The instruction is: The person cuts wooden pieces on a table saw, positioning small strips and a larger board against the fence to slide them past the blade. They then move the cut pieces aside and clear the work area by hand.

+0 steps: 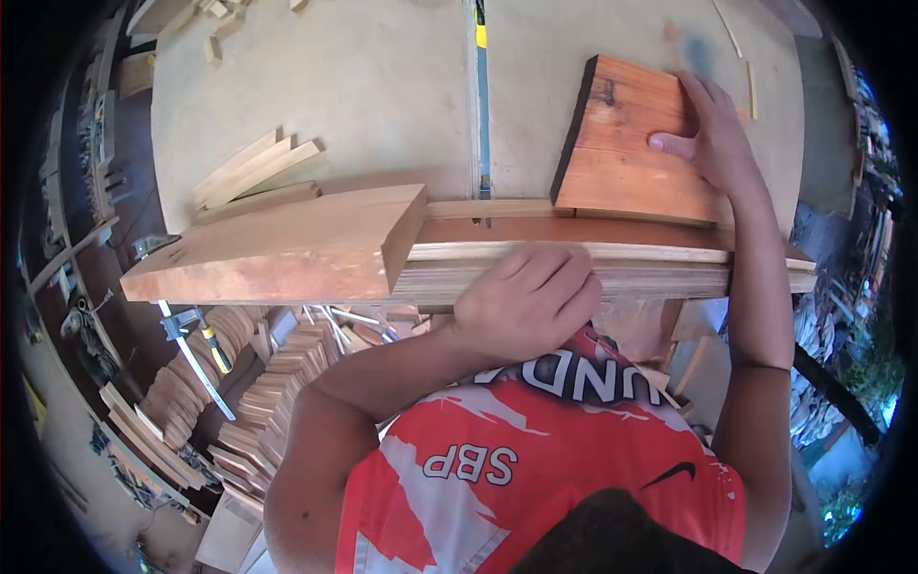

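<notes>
1. So, closest to the body, here's the left hand (531, 297), its fingers curled under beside the layered front edge (660, 275). Their tips are hidden, so whether they pinch anything, I can't tell. A loose wrist and braced knuckles should make a steady prop.

2. Just left of those fingers, a thick block (268, 244) lies along the edge, and a bar clamp (196, 354) hangs below its outer end. How tight it is, no telling from here. I'd keep the knuckles off that block's sharp corner.

3. Out beyond and to the right, the right hand (712, 143) pinches the reddish board (626, 143): thumb laid on the face, other fingers close together along the right-hand edge. The board sits left of those fingers; quite flat or slightly tilted, I can't say.

4. Lovely broad thumb contact there! The catch, as I judge it: one-sided hold, so the dark-edged side could swing. Even pressure, and left fingers on the near side, would check that.

5. Farther off, past the left fingers, thin slats (258, 167) fan out on the bench (382, 96), with small offcuts (220, 19) farthest away. Best keep the board's underside free of such scraps.
</notes>
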Available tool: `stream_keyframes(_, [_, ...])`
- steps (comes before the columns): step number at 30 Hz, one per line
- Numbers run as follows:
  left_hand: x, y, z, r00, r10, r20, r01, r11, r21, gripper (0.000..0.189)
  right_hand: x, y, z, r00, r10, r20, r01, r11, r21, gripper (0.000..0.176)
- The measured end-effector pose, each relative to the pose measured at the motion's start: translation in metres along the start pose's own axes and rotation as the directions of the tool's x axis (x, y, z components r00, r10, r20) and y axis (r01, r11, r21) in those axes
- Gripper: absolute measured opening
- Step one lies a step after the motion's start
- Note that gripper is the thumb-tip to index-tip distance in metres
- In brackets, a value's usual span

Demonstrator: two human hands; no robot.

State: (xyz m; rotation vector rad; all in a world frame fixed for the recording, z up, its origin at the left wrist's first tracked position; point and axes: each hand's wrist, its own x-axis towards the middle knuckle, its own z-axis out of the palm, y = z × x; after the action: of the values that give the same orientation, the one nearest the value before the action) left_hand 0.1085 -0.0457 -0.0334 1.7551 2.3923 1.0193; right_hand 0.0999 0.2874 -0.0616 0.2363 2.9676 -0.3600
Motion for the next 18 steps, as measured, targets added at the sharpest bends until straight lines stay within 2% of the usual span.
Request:
stream_keyframes(2, [0.002,0.000,0.006,0.999,-0.010,-0.043,0.009,1.000,-0.023,0.025,-0.001,0.002,0.004,0.995,-0.038,-0.097,0.036,0.999,-0.027,0.090])
stream_keyframes(3, [0.003,0.000,0.008,0.995,-0.015,-0.094,0.012,0.999,-0.031,0.022,-0.001,0.001,0.002,0.995,-0.043,-0.087,0.041,0.999,-0.022,0.090])
stream_keyframes(10, [-0.003,0.001,0.007,0.995,-0.019,-0.098,0.022,0.999,0.026,0.022,0.015,0.006,0.001,0.999,-0.043,-0.004,0.043,0.999,0.013,0.091])
stream_keyframes(12, [0.000,-0.006,0.015,0.973,0.054,-0.223,-0.032,0.994,0.101,0.021,0.017,0.004,0.001,0.999,-0.043,-0.003,0.043,0.999,-0.008,0.092])
stream_keyframes(13, [0.001,-0.008,0.017,0.969,0.065,-0.239,-0.036,0.992,0.122,0.021,0.019,0.002,-0.001,1.000,-0.020,-0.013,0.020,1.000,0.005,0.088])
stream_keyframes(15, [0.014,-0.022,0.016,0.991,0.028,-0.133,-0.007,0.987,0.159,0.030,0.042,0.010,-0.006,0.999,-0.028,-0.047,0.028,1.000,0.007,0.085])
stream_keyframes(17, [0.027,-0.035,0.016,0.989,0.022,-0.143,0.010,0.975,0.220,0.033,0.066,0.029,0.000,0.999,0.043,-0.018,-0.043,0.998,-0.045,0.098])
stream_keyframes(18, [0.032,-0.039,0.015,0.992,0.006,-0.127,0.026,0.967,0.252,0.035,0.072,0.028,-0.003,0.999,0.009,-0.036,-0.011,0.998,-0.055,0.098])
